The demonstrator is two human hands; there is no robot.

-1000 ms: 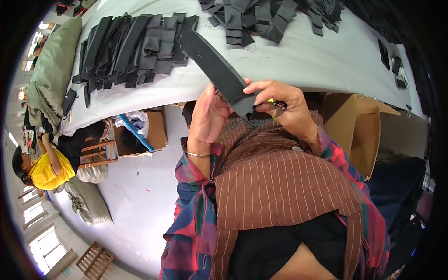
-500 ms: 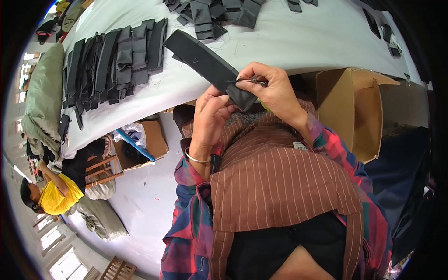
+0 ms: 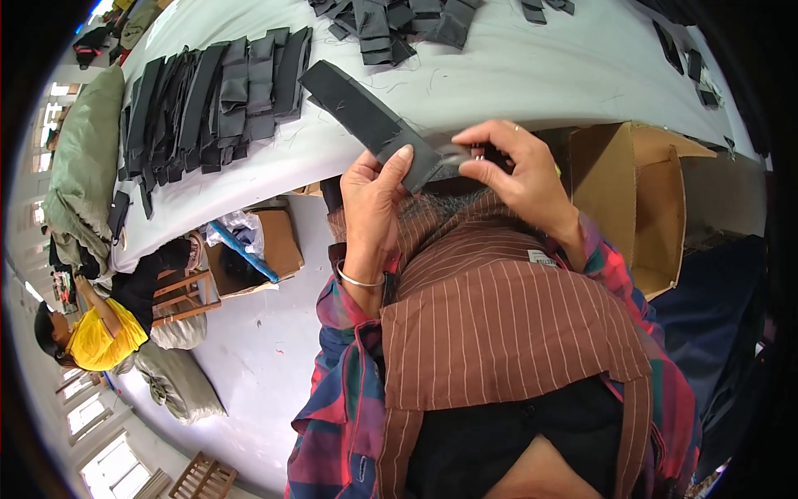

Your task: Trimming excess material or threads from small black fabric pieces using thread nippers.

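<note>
My left hand pinches a folded dark grey fabric strip near its lower end, thumb on top. The strip slants up to the left over the table's near edge, with loose threads along its border. Just right of that end, my right hand is closed around a small tool that looks like thread snips. Their pale metal tips are smeared by motion and point at the strip's end, seemingly apart from it. Fingers hide most of the tool's body.
Similar strips lie in a row on the white-covered table, with another heap farther back. An open cardboard box stands to the right below the table. Another box sits lower left. A person in yellow is at far left.
My right hand has drawn back to the right from the strip, its fingers more spread around the tool. My left thumb now lies flat on the strip.
</note>
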